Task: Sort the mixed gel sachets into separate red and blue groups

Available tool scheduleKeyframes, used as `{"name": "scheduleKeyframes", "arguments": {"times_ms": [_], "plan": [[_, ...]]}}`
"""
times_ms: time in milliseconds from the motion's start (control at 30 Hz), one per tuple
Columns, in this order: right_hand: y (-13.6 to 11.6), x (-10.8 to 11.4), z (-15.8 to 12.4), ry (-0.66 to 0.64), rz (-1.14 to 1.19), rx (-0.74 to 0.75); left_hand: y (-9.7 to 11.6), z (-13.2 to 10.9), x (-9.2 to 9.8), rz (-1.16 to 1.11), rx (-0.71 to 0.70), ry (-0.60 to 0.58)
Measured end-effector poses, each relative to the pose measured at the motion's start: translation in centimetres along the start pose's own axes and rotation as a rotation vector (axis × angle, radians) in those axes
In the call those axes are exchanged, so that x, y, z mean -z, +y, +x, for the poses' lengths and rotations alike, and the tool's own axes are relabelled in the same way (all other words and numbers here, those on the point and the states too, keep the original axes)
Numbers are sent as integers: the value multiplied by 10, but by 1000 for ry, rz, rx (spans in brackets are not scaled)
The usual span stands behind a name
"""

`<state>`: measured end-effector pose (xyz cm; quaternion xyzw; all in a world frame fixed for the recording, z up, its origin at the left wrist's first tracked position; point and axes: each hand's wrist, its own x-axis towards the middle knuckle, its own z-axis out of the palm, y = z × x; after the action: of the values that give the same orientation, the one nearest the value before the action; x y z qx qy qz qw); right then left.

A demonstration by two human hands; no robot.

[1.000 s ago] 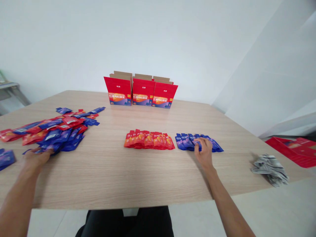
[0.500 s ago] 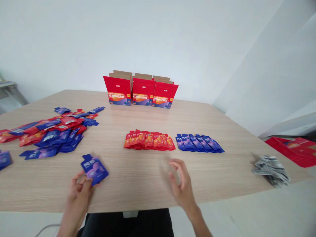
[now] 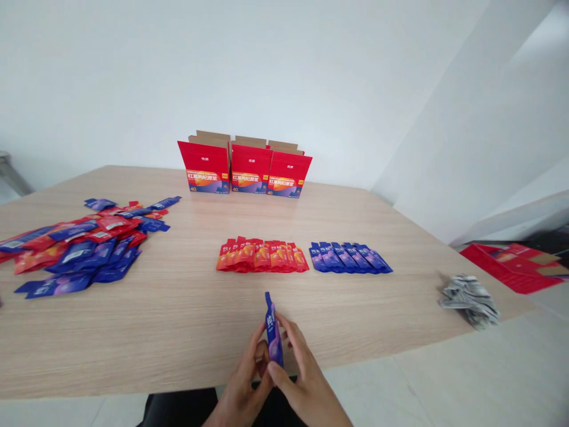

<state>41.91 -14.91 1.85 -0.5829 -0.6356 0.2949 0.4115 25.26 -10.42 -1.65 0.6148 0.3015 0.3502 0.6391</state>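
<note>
A blue pouch with white lettering stands on edge between my two hands at the table's front edge. My left hand has its fingers closed on the pouch's left side. From the right, my right hand grips the same pouch, thumb low and fingers along its side. Beyond them lies an overlapping row of red pouches. Right of that row is a second one, of blue pouches.
Loose red and blue pouches form a heap on the left of the table. Several red cartons with raised flaps stand at the back. On the right are a crumpled striped cloth and a red box beyond the table edge.
My left hand has brought the blue pouch from the left to the front middle and turned it on edge. My right hand, empty before, has closed on it. The view has shifted slightly.
</note>
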Motion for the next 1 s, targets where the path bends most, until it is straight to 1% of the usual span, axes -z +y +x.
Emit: {"name": "scheduleKeyframes", "arguments": {"times_ms": [33, 100, 200, 267, 367, 433, 500, 567, 633, 667, 700, 767, 833, 933, 1000], "plan": [[2, 3, 0, 19, 2, -15, -1, 1, -1, 27, -18, -23], [5, 3, 1, 105, 5, -54, -7, 3, -4, 95, -58, -39], [4, -1, 1, 199, 24, -78, -23, 5, -10, 235, -86, -14], [2, -1, 1, 200, 45, -55, -28, 6, -14, 289, -102, 4], [1, 9, 2, 199, 54, -16, -22, 8, -17, 282, -93, -34], [7, 26, 8, 238, 14, -8, -13, 8, -15, 290, -88, -65], [20, 51, 22, 343, -57, -19, -5, 9, -10, 324, -105, -76], [37, 84, 48, 511, -144, -42, 0, 9, -3, 356, -119, -36], [55, 121, 82, 628, -269, -74, 0, 10, 5, 367, -109, 48], [63, 139, 101, 660, -362, -102, 0, 10, 8, 365, -102, 93], [69, 156, 120, 665, -462, -155, -1, 11, 11, 362, -97, 134], [80, 184, 154, 610, -631, -298, -4, 11, 13, 355, -95, 195], [88, 201, 181, 515, -760, -447, -6, 12, 13, 357, -109, 226], [99, 208, 206, 346, -905, -621, -7, 11, 11, 369, -121, 227], [107, 208, 214, 271, -955, -672, -6, 11, 10, 371, -113, 223]]}}
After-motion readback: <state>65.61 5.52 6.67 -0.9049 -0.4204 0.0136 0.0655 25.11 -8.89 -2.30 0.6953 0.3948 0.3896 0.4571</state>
